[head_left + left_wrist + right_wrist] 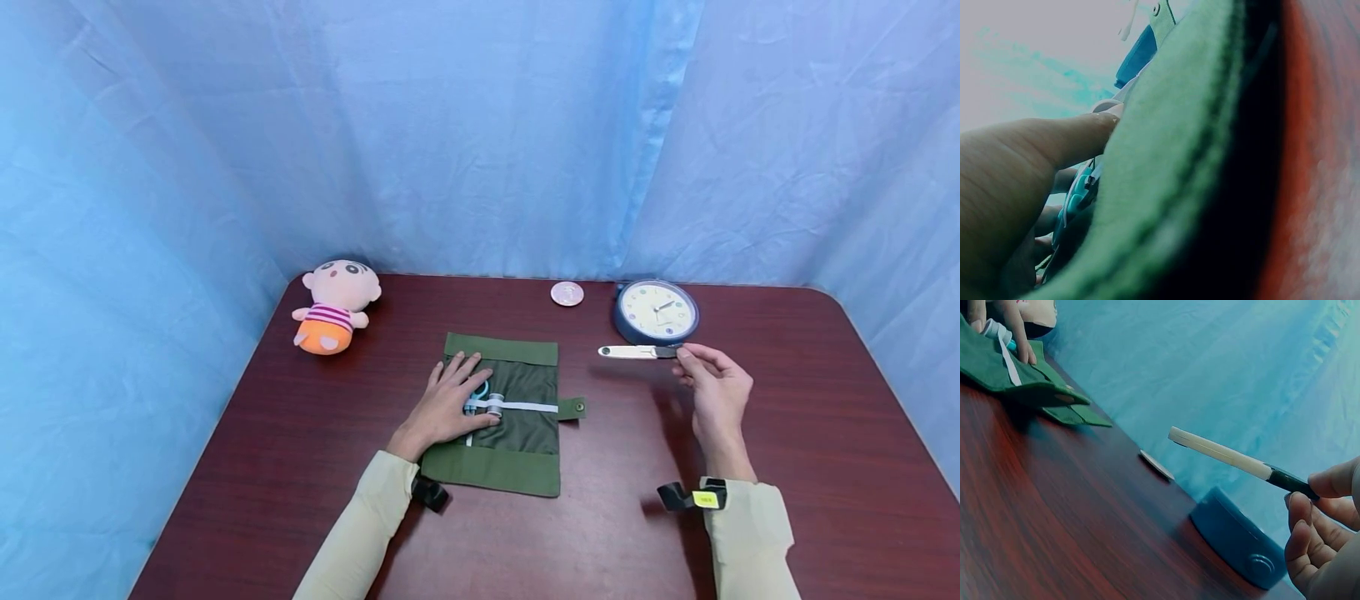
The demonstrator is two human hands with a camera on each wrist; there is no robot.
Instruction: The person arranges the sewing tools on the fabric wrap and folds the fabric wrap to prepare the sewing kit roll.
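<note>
A green fabric roll-up pouch (517,471) lies unfolded on the table, with a white elastic band (532,407) across it. Under the band sit a spool of thread (496,405) and blue-handled scissors (482,389), partly hidden. My left hand (450,404) rests spread on the pouch's left part, thumb beside the spool. In the left wrist view the pouch's edge (1166,137) covers much of the hand's work. To the right, my right hand (718,396) pinches the dark end of a slim white tool (1229,454) between thumb and fingertips, above the table; its exact kind cannot be told.
Just behind the right hand is a blue round clock (657,311) with a white face. A round pinkish badge (567,293) lies near the back edge. The plush doll (330,308) is at the back left. Blue curtains (480,150) hang behind the table (300,467).
</note>
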